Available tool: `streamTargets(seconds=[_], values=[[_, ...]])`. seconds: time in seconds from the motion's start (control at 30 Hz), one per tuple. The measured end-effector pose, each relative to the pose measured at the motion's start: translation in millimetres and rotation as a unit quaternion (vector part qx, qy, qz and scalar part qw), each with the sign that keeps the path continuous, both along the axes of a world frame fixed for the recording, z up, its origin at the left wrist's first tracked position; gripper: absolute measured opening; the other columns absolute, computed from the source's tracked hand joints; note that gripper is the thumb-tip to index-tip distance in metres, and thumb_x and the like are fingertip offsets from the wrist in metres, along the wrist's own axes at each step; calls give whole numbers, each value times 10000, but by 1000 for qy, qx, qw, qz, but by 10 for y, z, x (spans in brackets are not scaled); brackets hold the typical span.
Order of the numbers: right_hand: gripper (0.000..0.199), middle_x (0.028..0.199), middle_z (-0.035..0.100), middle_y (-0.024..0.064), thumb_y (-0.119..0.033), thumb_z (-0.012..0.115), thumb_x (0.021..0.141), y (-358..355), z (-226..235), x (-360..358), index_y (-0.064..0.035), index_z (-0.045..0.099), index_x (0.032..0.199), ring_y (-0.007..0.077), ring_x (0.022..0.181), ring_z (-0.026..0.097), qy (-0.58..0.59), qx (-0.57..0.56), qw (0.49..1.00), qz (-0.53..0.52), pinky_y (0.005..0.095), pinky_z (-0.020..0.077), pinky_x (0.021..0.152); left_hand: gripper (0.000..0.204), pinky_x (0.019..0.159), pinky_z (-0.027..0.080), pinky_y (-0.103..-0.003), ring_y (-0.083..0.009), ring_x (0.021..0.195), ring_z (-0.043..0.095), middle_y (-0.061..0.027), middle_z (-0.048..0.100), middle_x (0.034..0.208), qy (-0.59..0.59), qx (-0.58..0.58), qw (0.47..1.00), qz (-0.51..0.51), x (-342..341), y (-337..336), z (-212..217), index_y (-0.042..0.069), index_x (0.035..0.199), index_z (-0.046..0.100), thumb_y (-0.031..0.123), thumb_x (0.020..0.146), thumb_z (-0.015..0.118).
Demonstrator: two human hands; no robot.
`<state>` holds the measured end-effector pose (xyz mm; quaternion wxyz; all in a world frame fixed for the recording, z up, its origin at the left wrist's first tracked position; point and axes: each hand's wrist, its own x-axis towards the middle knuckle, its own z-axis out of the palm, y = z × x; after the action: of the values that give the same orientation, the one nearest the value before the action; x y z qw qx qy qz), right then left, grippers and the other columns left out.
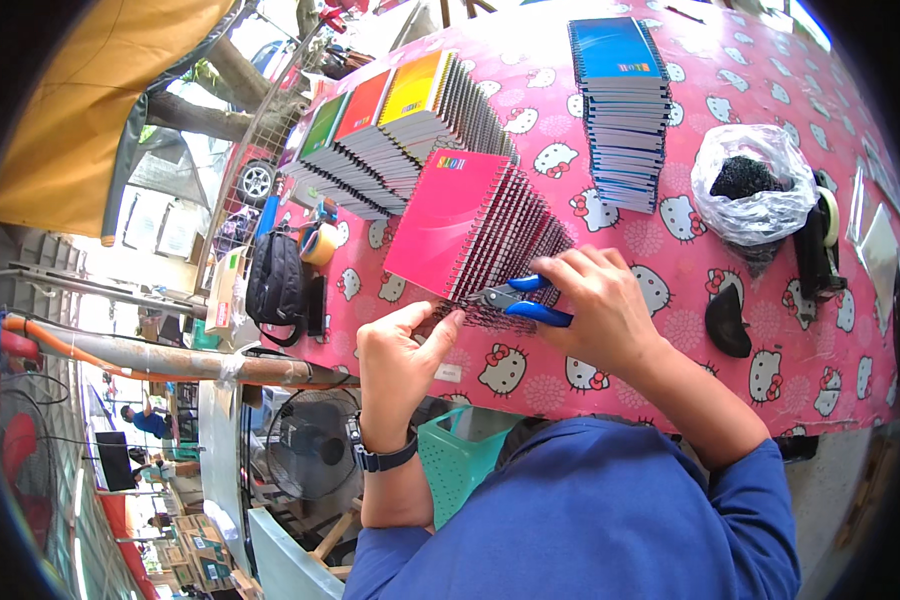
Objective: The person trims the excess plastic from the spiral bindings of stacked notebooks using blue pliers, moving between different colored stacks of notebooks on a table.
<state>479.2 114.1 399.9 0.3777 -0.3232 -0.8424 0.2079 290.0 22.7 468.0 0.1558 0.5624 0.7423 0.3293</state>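
Observation:
A tall stack of pink-covered spiral notebooks (442,222) leans fanned out on the table in front of me, with dark wire coils along its right side. My right hand (607,312) grips cutting pliers (538,314) by their blue handles. Their metal jaws reach the lower end of the top notebook's coil. On the other side of the jaws, my left hand (402,345) is closed, thumb and forefinger pinching at the notebook's near corner. Whether the jaws have wire between them is too small to tell.
Beyond stand yellow (411,88), red (362,104) and green (324,126) notebook stacks, and a blue stack (618,48). At right are a plastic bag (712,165) with black coils, a tape dispenser (816,255) and a black object (730,322). A black bag (274,280) lies left.

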Motion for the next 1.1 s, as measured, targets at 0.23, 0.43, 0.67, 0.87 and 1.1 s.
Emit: streamTargets(seconds=[0.23,0.43,0.67,0.87,1.1], values=[[413,828,611,87,-294,784,599,16,-34,-25,-63,596,886,264,854,598,-35,13,999,9,372,461,761,163,419,334,-226,-21,458,427,-50,607,595,5,44,999,5,113,41,-27,-29,862,689,106,777,722],[442,853,613,91,-312,779,610,2,-31,51,-62,601,929,262,872,595,-73,-74,994,12,378,450,785,157,431,347,-218,-25,467,446,-33,603,586,28,48,998,19,65,-9,-101,-34,837,675,103,776,721],[504,914,613,92,-288,772,603,11,-114,9,-53,596,1012,256,911,582,-38,63,997,-9,399,422,834,173,445,377,-235,-54,473,491,-39,590,559,-27,53,998,27,110,-16,-166,-43,847,665,108,780,717],[343,803,618,66,-198,736,609,2,-86,3,-66,619,902,254,798,592,-60,-4,998,21,364,460,725,164,437,397,-253,-107,454,552,-81,594,555,69,56,996,-10,138,29,-154,-28,819,662,128,795,708],[376,831,625,68,-207,747,600,-14,-119,90,-65,625,927,250,823,593,-56,-24,998,19,355,456,744,185,531,446,-239,-73,577,571,-70,648,648,33,-3,999,-5,121,-23,-122,-51,898,680,114,817,692]])
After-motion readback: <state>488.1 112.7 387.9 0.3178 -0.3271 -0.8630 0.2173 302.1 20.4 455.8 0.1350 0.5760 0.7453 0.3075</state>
